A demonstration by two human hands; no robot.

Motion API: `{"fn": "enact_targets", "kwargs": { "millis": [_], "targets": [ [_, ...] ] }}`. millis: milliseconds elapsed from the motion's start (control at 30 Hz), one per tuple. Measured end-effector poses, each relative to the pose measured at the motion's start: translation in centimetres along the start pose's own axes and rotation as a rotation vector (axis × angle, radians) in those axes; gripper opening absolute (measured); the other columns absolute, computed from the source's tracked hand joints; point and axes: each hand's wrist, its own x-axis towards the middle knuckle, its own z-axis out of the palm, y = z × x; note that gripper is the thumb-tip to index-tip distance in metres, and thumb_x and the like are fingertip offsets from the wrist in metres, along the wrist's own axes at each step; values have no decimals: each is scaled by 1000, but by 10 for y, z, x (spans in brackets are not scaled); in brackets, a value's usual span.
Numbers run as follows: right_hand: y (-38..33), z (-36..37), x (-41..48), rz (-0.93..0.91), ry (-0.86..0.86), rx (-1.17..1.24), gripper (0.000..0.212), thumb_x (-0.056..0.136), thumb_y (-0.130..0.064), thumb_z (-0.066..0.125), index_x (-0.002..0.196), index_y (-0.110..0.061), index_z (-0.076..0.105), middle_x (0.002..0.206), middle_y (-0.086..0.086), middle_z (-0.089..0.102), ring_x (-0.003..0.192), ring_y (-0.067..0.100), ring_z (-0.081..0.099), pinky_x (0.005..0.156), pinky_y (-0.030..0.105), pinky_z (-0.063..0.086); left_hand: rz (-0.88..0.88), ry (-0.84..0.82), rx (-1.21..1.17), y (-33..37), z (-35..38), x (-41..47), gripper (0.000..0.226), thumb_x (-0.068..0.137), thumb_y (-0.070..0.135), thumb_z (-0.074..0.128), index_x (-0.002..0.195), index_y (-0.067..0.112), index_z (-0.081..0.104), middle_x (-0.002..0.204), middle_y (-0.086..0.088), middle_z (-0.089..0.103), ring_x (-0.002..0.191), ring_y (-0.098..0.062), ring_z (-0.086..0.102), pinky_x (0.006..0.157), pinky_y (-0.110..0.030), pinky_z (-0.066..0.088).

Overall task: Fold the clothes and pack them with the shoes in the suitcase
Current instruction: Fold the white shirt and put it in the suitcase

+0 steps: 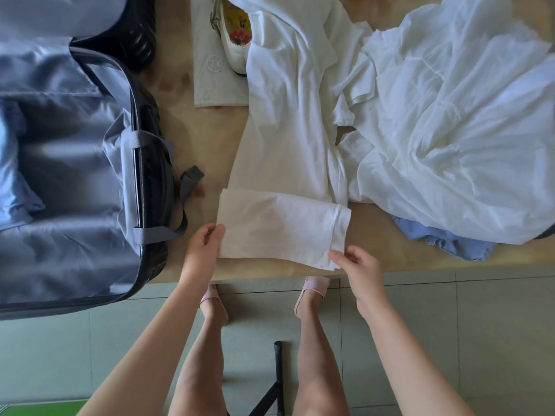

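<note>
A long white garment (285, 121) lies lengthwise on the tan table (192, 145), its near end folded over into a flat band (279, 226). My left hand (202, 250) pinches the left corner of that folded band. My right hand (359, 265) pinches the band's right hem corner. The open suitcase (72, 175), lined with grey-blue fabric, fills the left side. A white shoe (232, 40) with a flowered insole sits at the far edge on a white bag, partly covered by the garment.
A crumpled heap of white cloth (459, 130) covers the right of the table, with a blue garment (444, 238) poking out beneath it. A white dust bag (213, 82) lies under the shoe. Suitcase straps (187, 187) hang onto the table. My legs and a tiled floor show below.
</note>
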Motion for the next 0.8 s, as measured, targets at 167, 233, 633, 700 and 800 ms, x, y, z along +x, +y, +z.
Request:
{"fn": "enact_targets", "kwargs": {
  "millis": [167,233,633,700,800],
  "targets": [
    [4,-3,-5,95,-6,109,5,84,-3,65,88,-5,66,86,6,70,80,17,62,79,31,48,-80,-71,-42,-4,3,-13,18,80,25,75,91,24,61,88,11,69,79,-6,65,66,-19,47],
    [7,-5,-8,126,-17,156,17,82,4,65,96,-6,64,87,4,72,78,17,66,76,28,50,-94,-82,-59,-8,0,-16,14,80,22,75,87,23,63,87,7,70,78,-9,66,67,-19,49],
    [37,-36,-38,327,-204,105,24,82,8,65,102,-3,67,95,10,74,86,20,72,70,24,56,-235,-296,-105,-48,-31,-48,17,95,0,47,101,10,59,80,-5,70,59,-6,67,56,-17,54],
    [43,-39,-41,383,-235,82,25,82,5,66,105,-2,67,98,10,74,91,23,71,78,30,54,-254,-320,-101,-54,-32,-54,17,97,1,45,103,9,58,87,-11,64,58,-9,67,53,-20,55],
    [45,-39,-40,423,-239,46,26,81,4,68,106,-1,67,99,11,74,93,26,70,79,33,54,-257,-284,-91,-57,-31,-56,12,96,3,49,99,6,60,84,-12,65,55,-11,66,50,-21,54]
  ]
}}
